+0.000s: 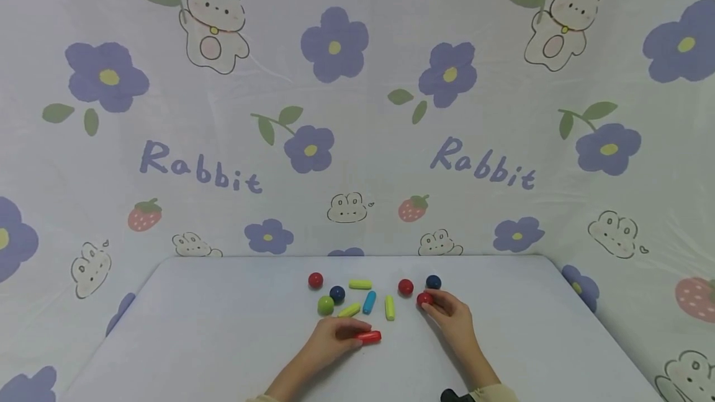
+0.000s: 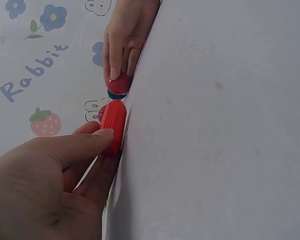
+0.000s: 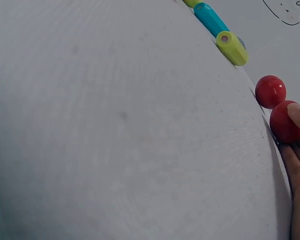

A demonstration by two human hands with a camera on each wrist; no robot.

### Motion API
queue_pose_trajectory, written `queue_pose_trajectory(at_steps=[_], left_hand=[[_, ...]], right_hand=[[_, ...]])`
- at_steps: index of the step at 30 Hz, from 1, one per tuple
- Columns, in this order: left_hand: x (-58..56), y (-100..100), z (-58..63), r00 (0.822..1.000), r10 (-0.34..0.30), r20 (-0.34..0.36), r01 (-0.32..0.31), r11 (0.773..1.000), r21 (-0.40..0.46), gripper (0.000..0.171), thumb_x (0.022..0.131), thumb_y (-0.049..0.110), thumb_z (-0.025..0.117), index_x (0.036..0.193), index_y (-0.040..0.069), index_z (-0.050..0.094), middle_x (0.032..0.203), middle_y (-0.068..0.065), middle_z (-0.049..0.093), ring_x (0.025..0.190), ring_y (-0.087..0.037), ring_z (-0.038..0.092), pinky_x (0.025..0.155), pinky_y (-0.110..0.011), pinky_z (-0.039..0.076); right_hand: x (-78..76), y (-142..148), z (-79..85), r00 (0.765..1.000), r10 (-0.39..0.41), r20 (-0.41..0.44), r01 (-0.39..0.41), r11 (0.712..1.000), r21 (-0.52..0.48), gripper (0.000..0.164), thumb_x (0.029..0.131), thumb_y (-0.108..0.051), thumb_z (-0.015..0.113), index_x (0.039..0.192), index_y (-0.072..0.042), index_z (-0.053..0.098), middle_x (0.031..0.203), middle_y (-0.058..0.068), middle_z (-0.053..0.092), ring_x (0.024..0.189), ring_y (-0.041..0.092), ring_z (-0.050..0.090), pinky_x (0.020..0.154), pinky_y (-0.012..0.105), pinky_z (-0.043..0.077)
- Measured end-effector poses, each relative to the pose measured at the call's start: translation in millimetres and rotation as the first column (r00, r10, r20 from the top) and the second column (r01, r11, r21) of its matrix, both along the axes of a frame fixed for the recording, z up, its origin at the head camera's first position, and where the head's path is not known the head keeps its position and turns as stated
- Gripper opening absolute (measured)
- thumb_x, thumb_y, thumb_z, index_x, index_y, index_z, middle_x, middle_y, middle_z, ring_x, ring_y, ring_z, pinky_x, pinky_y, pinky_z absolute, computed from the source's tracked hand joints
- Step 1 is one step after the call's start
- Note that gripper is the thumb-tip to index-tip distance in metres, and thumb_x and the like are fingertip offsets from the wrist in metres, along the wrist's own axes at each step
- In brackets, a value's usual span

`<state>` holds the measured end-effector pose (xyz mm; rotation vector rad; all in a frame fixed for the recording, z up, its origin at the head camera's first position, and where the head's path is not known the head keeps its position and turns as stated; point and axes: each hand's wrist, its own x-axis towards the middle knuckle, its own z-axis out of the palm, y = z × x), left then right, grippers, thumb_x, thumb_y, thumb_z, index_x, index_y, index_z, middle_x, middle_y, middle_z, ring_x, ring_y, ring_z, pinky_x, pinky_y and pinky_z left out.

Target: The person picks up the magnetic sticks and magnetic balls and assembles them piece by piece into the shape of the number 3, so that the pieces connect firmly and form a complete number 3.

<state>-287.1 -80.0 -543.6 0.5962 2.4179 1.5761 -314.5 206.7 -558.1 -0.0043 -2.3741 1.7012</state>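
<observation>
My left hand (image 1: 333, 338) pinches a short red ribbed cylinder (image 1: 371, 337) near the table's front; in the left wrist view the thumb lies along this red cylinder (image 2: 114, 125). Farther right, my right hand (image 1: 451, 316) holds a red ball (image 1: 424, 299) between thumb and fingers. The right wrist view shows the thumb on that ball (image 3: 285, 123). Just beyond it are a second red ball (image 1: 405, 287) and a dark blue ball (image 1: 433, 281). A yellow-green cylinder (image 1: 349, 310) lies right behind my left hand.
Between the hands lie a blue cylinder (image 1: 369, 302) and another yellow-green cylinder (image 1: 390, 308), with one more (image 1: 360, 284) behind. At left are a green ball (image 1: 326, 305), a dark blue ball (image 1: 337, 294) and a red ball (image 1: 315, 280). A printed curtain (image 1: 357, 110) surrounds the white table (image 1: 223, 315).
</observation>
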Motion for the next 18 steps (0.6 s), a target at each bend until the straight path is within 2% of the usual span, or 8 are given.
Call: queue_pose_trajectory(at_steps=[5, 12, 18], left_hand=[[-1.7, -2.4, -0.6, 1.000, -0.011, -0.001, 0.011, 1.000, -0.014, 0.030, 0.087, 0.011, 0.072, 0.114, 0.022, 0.073, 0.111, 0.007, 0.073, 0.106, -0.008, 0.065, 0.096, -0.030, 0.055], [-1.8, -2.3, 0.1, 1.000, -0.007, 0.026, 0.007, 1.000, -0.029, 0.029, 0.087, 0.014, 0.072, 0.113, 0.025, 0.073, 0.111, 0.011, 0.073, 0.111, -0.011, 0.063, 0.104, -0.045, 0.049], [0.2, -2.1, 0.0, 0.999, -0.004, 0.051, 0.005, 1.000, -0.008, 0.029, 0.087, 0.011, 0.072, 0.113, 0.023, 0.073, 0.110, 0.009, 0.073, 0.106, -0.011, 0.064, 0.100, -0.039, 0.053]], right_hand=[[0.7, -1.0, 3.3, 1.000, -0.006, 0.013, 0.006, 1.000, 0.007, 0.041, 0.087, -0.008, 0.072, 0.126, -0.006, 0.062, 0.131, 0.016, 0.062, 0.123, 0.030, 0.061, 0.099, 0.028, 0.051], [0.5, -2.3, 4.6, 0.999, -0.031, 0.023, 0.031, 0.999, 0.026, 0.041, 0.087, -0.009, 0.072, 0.126, -0.007, 0.063, 0.130, 0.014, 0.064, 0.122, 0.028, 0.061, 0.099, 0.027, 0.051], [1.8, -2.6, 4.3, 1.000, -0.026, 0.004, 0.026, 1.000, 0.002, 0.040, 0.086, -0.007, 0.072, 0.125, -0.004, 0.063, 0.128, 0.017, 0.064, 0.120, 0.030, 0.062, 0.095, 0.023, 0.054]])
